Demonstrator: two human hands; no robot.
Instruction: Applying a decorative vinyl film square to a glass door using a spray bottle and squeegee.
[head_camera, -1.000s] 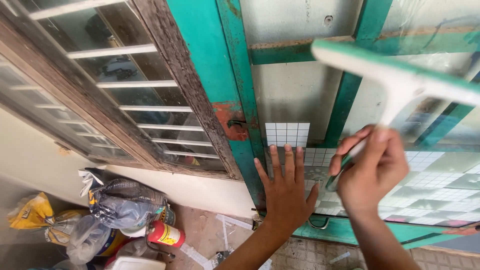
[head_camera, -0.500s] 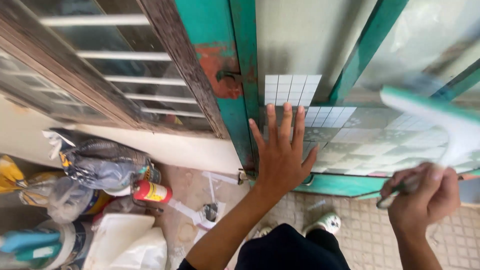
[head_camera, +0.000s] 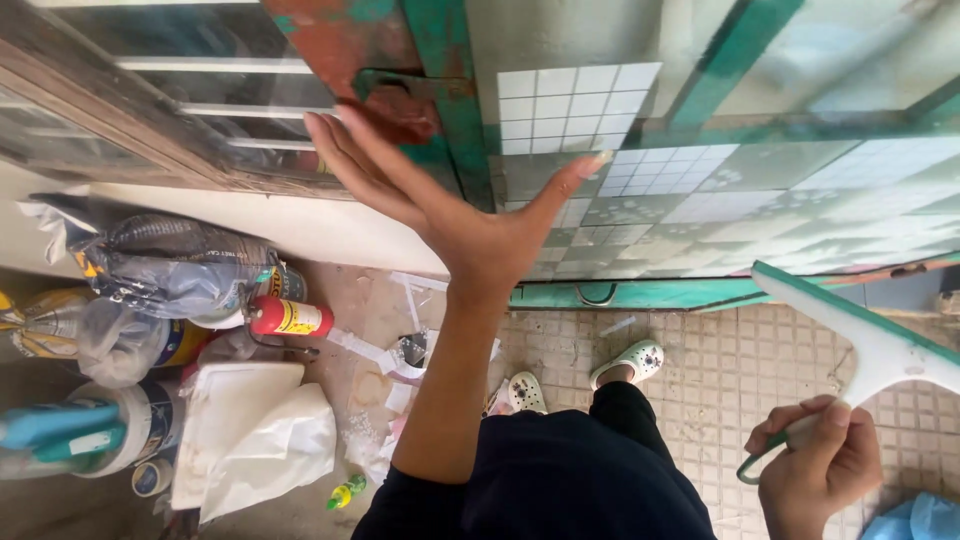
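Left hand (head_camera: 455, 215): fingers spread, flat against green metal-framed glass door (head_camera: 700, 130), empty. Right hand (head_camera: 820, 475): closed on white-and-green plastic squeegee (head_camera: 870, 340), now lowered off the glass, below door's bottom rail; wiping paused

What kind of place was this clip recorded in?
Probably a worn entryway or porch of a home: a green-framed glass door with rust patches, a tiled floor, and bagged clutter against the wall. The left hand rests on the door; the right hand holds a squeegee.
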